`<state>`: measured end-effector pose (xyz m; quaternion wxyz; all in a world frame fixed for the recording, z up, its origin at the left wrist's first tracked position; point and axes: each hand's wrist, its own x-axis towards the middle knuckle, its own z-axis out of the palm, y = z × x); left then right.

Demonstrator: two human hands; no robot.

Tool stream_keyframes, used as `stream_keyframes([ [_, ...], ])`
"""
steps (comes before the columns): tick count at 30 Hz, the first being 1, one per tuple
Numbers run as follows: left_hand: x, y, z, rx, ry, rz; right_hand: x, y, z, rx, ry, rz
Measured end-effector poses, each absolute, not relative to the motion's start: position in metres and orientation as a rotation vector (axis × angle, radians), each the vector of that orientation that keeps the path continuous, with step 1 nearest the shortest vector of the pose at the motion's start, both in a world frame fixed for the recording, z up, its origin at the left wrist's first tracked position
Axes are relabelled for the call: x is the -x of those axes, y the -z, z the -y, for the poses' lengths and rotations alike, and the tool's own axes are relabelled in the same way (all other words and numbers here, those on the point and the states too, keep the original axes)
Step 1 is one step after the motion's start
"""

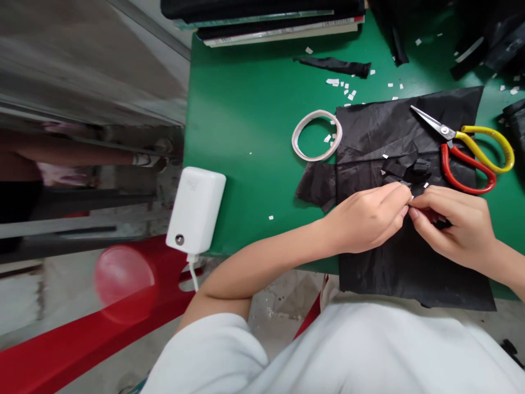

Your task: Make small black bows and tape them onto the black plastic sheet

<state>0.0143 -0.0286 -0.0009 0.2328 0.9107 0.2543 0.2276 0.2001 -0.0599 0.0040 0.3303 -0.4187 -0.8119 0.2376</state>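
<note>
My left hand (369, 216) and my right hand (455, 224) meet fingertip to fingertip, both pinched closed. What lies between the fingertips is too small and hidden to make out; tiny white bits show around them. Just beyond the fingers is a bunch of black strips (410, 167). Under both hands spreads a large sheet of thin black material (410, 273), creased, its near end hanging past the table edge. Scissors (445, 131) with one yellow and one red handle lie partly spread on the sheet, beyond my right hand. A roll of tape (296, 137) rests at the sheet's left edge.
A white power bank (197, 210) with a cable sits at the green table's (246, 120) left edge. Stacked books (279, 33), a black strip (336, 65) and white paper scraps (350, 96) lie farther back. A red chair (102, 328) stands left; a person's leg (82, 150) shows beyond.
</note>
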Motion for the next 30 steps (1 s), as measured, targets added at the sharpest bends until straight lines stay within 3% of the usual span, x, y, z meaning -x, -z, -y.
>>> stream_keyframes([
  [30, -0.01, -0.007, 0.028, -2.291, -0.842, -0.794, -0.205, -0.015, 0.059, 1.222, -0.801, 1.887],
])
